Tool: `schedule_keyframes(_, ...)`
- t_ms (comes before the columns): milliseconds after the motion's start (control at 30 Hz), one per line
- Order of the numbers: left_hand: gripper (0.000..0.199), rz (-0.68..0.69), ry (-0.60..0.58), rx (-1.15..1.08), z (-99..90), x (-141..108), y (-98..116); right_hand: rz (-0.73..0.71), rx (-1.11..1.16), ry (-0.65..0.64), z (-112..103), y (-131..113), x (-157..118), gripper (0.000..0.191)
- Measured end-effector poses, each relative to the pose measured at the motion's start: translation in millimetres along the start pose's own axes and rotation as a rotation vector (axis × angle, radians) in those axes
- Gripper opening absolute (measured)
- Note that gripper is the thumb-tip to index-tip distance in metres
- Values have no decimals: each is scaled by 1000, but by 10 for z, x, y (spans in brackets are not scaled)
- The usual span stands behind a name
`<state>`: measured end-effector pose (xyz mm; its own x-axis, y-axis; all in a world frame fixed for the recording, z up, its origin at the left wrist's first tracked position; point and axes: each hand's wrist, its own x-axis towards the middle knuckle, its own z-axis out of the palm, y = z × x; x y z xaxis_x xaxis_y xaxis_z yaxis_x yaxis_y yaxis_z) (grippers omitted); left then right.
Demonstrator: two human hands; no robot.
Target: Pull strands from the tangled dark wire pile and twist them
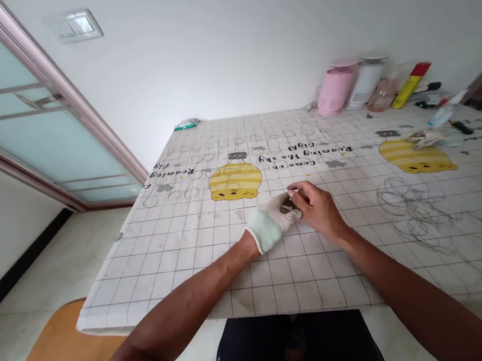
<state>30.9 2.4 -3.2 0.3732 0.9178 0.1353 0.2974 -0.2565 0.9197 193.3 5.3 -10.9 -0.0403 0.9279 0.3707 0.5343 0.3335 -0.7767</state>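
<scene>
My left hand (275, 217) wears a white glove with a pale green cuff, and its fingers are curled in a pinch. Bare, my right hand (319, 208) meets it fingertip to fingertip above the tablecloth (192, 277). Whatever the fingers hold is too small or too hidden to make out. To the right of my hands lies a loose tangle of thin dark wire or thread (410, 204), with strands trailing toward the front edge. Beyond my hands, several thin rings (235, 141) of similar strand lie in rows across the cloth.
Along the wall stand a pink cylinder (335, 91), a white cylinder (366, 82) and a yellow can with a red cap (410, 85). A crumpled glove (435, 138) and a clear bottle (446, 110) are at the right. An orange-brown seat (54, 356) is at lower left.
</scene>
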Motion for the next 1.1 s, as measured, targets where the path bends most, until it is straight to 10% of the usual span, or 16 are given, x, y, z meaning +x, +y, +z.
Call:
schedule_keyframes(233,20,-113,58,-100,-76,54,-66,74,319,-208,-59,-132,-42,52)
schedule_keyframes(467,35,-102,163,-713,-207,22,-98,192,275,-9,-146,-3,61,47)
schedule_keyframes(667,46,-88,-24,-850,-373,49,-87,150,505,-372,-200,-76,59,46)
schedule_keyframes(1100,42,-126,59,-783,-217,-24,-123,73,481,-124,-177,-155,21,36)
